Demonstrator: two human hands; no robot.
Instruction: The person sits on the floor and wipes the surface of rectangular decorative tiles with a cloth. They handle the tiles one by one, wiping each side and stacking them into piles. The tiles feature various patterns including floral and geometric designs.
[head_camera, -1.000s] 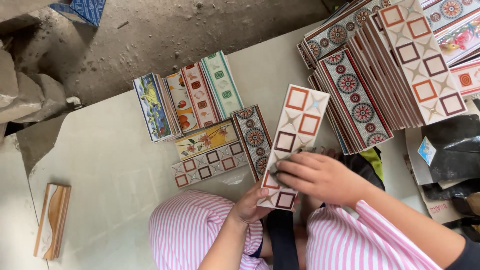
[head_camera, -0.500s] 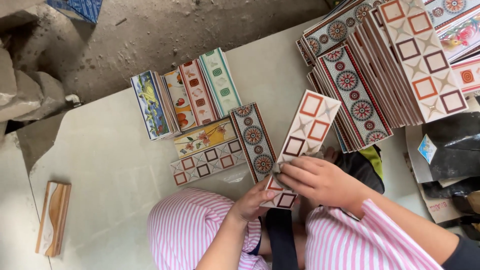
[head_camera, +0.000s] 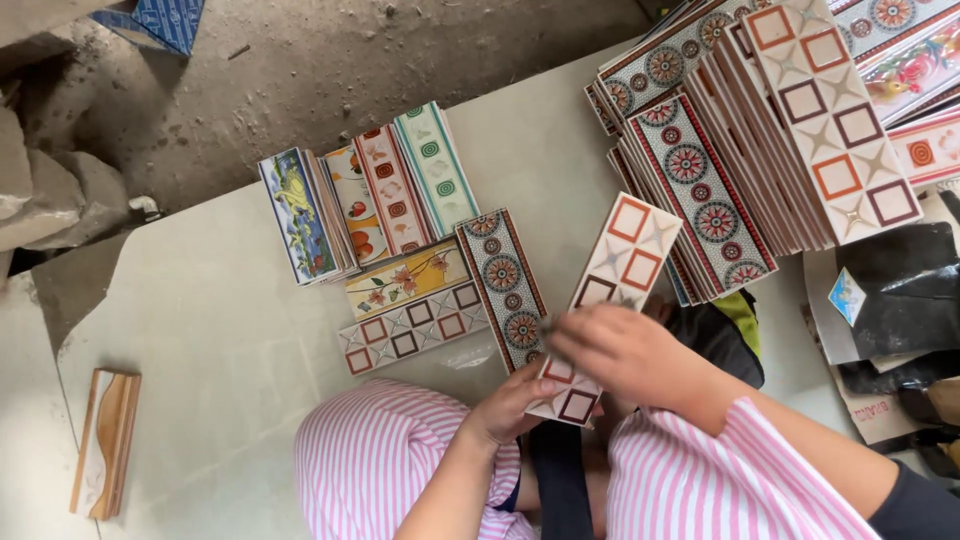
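Note:
Both hands hold a long narrow border tile (head_camera: 618, 268) with red and brown squares and star shapes, tilted up to the right over my lap. My left hand (head_camera: 512, 400) grips its lower end from beneath. My right hand (head_camera: 628, 352) lies across its lower middle, blurred. To the left of it, flat on the pale slab (head_camera: 220, 340), lie a tile with round medallions (head_camera: 503, 285), a matching squares tile (head_camera: 412, 330) and a yellow floral tile (head_camera: 405, 280).
Upright patterned tiles (head_camera: 360, 205) stand in a row on the slab. A big leaning stack of border tiles (head_camera: 760, 130) fills the upper right. A wood-toned moulded tile (head_camera: 103, 440) lies at lower left. Black bags (head_camera: 900, 290) sit at right; dirt floor (head_camera: 330, 60) beyond.
The held tile has tilted further to the right and slid slightly right. My right hand shifted down along it. The tiles on the slab stayed put.

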